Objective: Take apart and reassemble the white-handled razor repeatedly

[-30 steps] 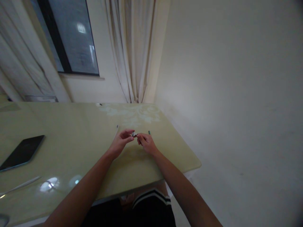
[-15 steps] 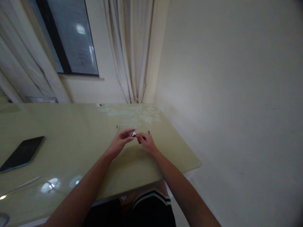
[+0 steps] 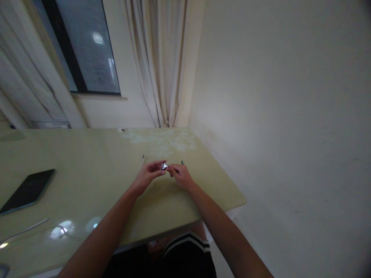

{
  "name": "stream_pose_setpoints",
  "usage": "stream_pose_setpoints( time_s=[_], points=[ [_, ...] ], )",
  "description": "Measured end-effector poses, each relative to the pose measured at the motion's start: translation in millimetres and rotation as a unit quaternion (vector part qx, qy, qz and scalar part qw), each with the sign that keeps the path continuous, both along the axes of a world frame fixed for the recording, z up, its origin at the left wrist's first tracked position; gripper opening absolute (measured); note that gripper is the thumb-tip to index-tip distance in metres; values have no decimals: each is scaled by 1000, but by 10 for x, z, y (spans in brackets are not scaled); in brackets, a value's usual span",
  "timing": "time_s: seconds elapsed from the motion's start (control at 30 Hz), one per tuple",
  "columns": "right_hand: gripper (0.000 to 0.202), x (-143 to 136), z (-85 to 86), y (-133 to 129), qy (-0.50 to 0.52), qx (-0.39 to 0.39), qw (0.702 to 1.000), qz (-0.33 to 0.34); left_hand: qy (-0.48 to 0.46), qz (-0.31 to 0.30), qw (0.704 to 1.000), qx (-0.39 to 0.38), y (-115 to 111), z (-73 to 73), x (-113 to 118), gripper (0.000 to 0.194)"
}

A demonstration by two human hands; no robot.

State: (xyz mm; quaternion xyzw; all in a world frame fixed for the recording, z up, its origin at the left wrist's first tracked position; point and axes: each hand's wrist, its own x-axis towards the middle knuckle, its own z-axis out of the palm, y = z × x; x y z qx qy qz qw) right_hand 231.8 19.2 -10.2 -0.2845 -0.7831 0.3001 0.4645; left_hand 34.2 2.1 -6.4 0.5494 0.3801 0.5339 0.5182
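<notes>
One plain wall on the right; one table, pale and glossy. Two curtain panels, left and right, flank one window. One flat dark slab, tablet-like, lies on the left of the table.

Two hands near the table's right end. Left hand: thumb and fingers closed on opposite sides of the small shiny piece. Right hand: fingertips pinched together on the same piece's right end, so the two nearly meet.

One thin pale strip near the slab. One slim dark-tipped item just beyond the left hand, partly hidden. One short greenish item just beyond the right hand. One tiny dark object by the far edge; identity unclear.

One small shiny piece, between the hands, above the table. Looks metallic; judged light, stiff, rather slippery, unlikely to be fragile. Best held by the bright body with one hand, by the narrower right end with the other. Finer detail too small to tell.
</notes>
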Motion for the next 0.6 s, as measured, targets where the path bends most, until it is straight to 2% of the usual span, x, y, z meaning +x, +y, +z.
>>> stream_pose_setpoints(
  time_s=[0.2,0.37,0.47,0.53,0.6],
  points=[
    [44,-17,-19,17,7,-18,999,-35,11,8,1000,16,37,-22,-20,59],
    [41,31,-65,58,-35,15,999,-10,45,-9,999,21,19,-26,5,63],
    [36,79,-97,122,-30,31,999,-23,71,-16,997,31,34,-6,-16,75],
    [34,143,-111,197,0,24,996,-84,166,49,984,49,70,14,-92,81],
    [36,250,-124,296,32,-6,981,-190,299,159,939,54,113,26,-224,71]
  ],
)
